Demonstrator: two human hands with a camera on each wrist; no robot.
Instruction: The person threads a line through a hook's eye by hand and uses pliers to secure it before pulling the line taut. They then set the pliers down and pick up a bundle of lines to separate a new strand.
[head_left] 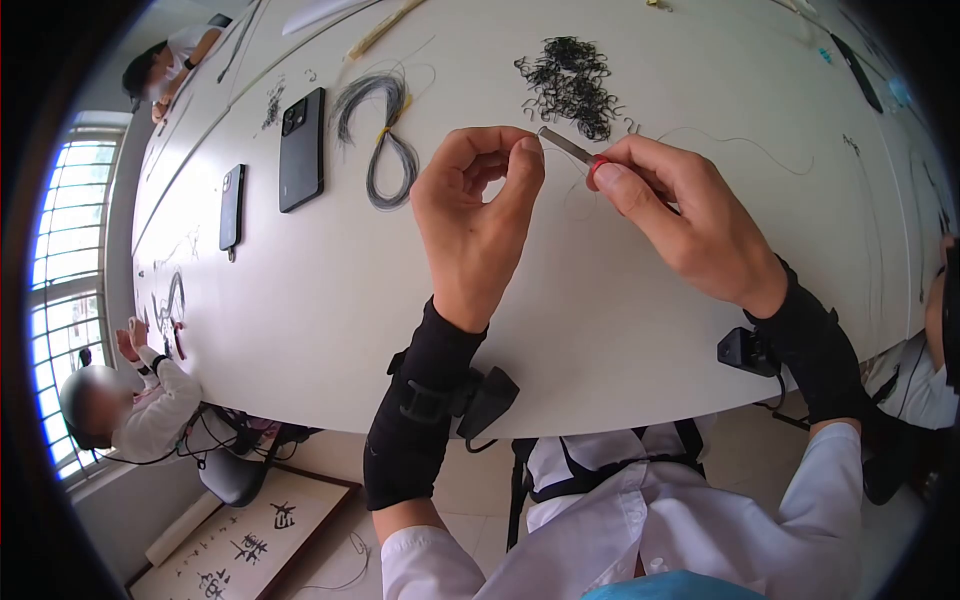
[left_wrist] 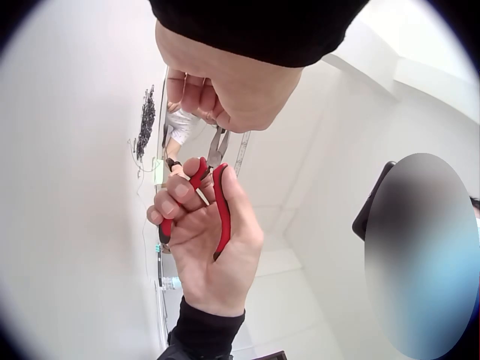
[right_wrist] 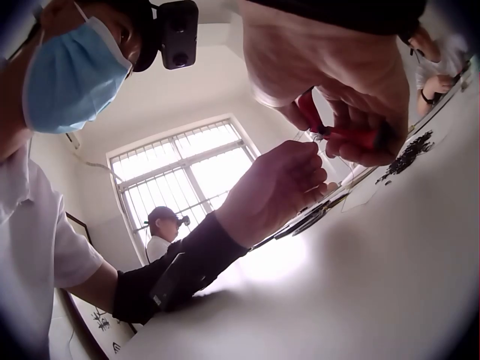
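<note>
My right hand (head_left: pixel 690 215) grips red-handled pliers (head_left: pixel 568 147) over the table, their nose pointing at the left fingertips. In the left wrist view, the red handles of the pliers lie between the thumb and curled fingers. Thumb and index finger of my left hand (head_left: pixel 478 205) pinch a thin wire (head_left: pixel 541 133) right at the tip of the pliers; most of it is hidden by the fingers. Just beyond the hands lies a heap of small black hooks (head_left: pixel 572 85), also seen in the right wrist view as a dark pile (right_wrist: pixel 405 156).
A tied bundle of grey wire (head_left: pixel 388 150) lies left of the hands, beside a large black phone (head_left: pixel 302 150) and a smaller phone (head_left: pixel 232 207). A loose strand curves over the white table (head_left: pixel 600 340) at right. Other people sit around the table's edges.
</note>
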